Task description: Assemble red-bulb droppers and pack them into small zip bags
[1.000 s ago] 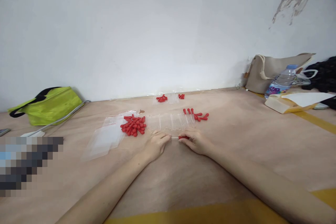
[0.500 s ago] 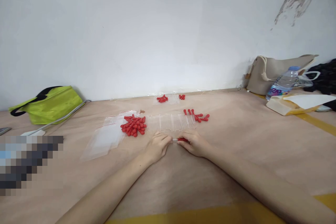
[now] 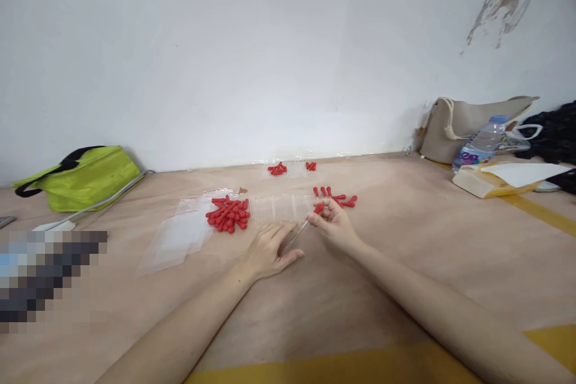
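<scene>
A glass dropper [image 3: 302, 230] with a red rubber bulb is pinched at its bulb end by my right hand [image 3: 335, 225], its clear tube slanting down to the left. My left hand [image 3: 266, 254] rests on the table with thumb and fingers apart, beside the tube's tip. Just beyond the hands lies a row of clear glass tubes [image 3: 281, 208]. A heap of red rubber bulbs [image 3: 228, 214] sits at the row's left end. Several more red bulbs [image 3: 344, 199] lie at its right end, partly behind my right hand.
Clear plastic bags [image 3: 180, 234] lie left of the heap. Near the wall is another bag with red bulbs [image 3: 278, 169]. A lime-green bag [image 3: 90, 180] stands far left; a beige handbag [image 3: 443, 132], water bottle [image 3: 481, 143] and paper envelope [image 3: 477, 182] are far right.
My left hand has let go of the tube and its fingers have spread. My right hand has lifted the dropper's bulb end and turned it up, tilting the tube.
</scene>
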The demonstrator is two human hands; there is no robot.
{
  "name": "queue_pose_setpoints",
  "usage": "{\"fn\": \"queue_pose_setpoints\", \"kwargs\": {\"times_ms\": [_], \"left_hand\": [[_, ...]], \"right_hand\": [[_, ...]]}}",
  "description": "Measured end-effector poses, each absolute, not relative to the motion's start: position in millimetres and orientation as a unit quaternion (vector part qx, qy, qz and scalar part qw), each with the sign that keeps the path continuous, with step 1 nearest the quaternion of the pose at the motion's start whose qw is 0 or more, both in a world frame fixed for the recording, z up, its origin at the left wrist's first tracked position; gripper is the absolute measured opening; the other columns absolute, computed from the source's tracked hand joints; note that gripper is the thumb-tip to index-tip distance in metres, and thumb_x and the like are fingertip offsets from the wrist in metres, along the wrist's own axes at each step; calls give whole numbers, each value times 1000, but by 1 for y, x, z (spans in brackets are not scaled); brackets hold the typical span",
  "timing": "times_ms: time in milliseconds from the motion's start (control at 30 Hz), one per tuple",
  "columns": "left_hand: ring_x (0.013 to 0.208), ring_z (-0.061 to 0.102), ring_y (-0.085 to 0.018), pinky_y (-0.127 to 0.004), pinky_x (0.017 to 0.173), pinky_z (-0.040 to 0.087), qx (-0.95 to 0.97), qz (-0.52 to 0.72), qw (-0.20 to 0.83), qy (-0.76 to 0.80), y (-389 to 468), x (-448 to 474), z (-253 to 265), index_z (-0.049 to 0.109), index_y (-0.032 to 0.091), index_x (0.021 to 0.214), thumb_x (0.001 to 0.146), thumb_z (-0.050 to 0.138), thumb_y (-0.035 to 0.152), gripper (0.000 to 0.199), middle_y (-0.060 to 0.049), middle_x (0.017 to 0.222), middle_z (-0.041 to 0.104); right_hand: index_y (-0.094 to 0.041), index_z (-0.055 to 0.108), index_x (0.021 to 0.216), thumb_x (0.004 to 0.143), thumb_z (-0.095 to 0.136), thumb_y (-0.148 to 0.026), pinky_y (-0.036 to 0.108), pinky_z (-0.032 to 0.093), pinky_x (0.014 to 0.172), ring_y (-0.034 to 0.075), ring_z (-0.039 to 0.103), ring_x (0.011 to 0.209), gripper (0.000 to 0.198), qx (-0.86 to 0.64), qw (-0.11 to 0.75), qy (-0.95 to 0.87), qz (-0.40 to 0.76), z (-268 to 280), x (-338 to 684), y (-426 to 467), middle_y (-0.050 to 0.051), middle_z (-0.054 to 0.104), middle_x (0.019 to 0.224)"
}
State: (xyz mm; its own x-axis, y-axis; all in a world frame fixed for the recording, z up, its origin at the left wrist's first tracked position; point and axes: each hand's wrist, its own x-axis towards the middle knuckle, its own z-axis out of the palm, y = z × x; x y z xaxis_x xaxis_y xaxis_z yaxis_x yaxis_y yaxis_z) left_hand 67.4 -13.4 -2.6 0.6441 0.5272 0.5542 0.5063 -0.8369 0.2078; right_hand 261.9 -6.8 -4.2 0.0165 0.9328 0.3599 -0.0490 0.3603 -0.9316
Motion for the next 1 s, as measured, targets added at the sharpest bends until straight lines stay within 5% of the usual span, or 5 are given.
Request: {"fn": "queue_pose_setpoints", "kwargs": {"times_ms": [133,333,733,1000], "left_hand": [[91,55,-22,-37,80,43,895,313,29,317,-13,67,-1,47,17,116,79,52,40,43,-8,97,60],[88,55,-22,-37,77,43,886,306,17,348,-9,70,-6,52,18,108,80,51,29,29,-7,95,60],[86,55,-21,-35,76,42,887,298,21,352,-10,69,-6,53,19,104,80,51,27,26,-7,93,60],[82,54,-20,-34,73,42,889,285,19,357,-9,69,-6,55,18,96,80,51,27,19,-6,87,59]], "right_hand": [[-17,49,96,67,59,-48,22,41,49,10,52,52,44,-469,621,-517,356,8,300,18,-3,55,60],[-16,57,94,74,52,-39,22,41,50,12,57,53,31,-685,436,-557,177,12,345,61,1,60,63],[-20,64,92,70,56,-37,31,41,73,22,59,85,28,-726,309,-608,85,6,307,100,7,66,88],[-17,61,101,78,46,-37,31,41,75,22,58,88,34,-721,291,-626,64,4,329,92,9,65,94]]}}
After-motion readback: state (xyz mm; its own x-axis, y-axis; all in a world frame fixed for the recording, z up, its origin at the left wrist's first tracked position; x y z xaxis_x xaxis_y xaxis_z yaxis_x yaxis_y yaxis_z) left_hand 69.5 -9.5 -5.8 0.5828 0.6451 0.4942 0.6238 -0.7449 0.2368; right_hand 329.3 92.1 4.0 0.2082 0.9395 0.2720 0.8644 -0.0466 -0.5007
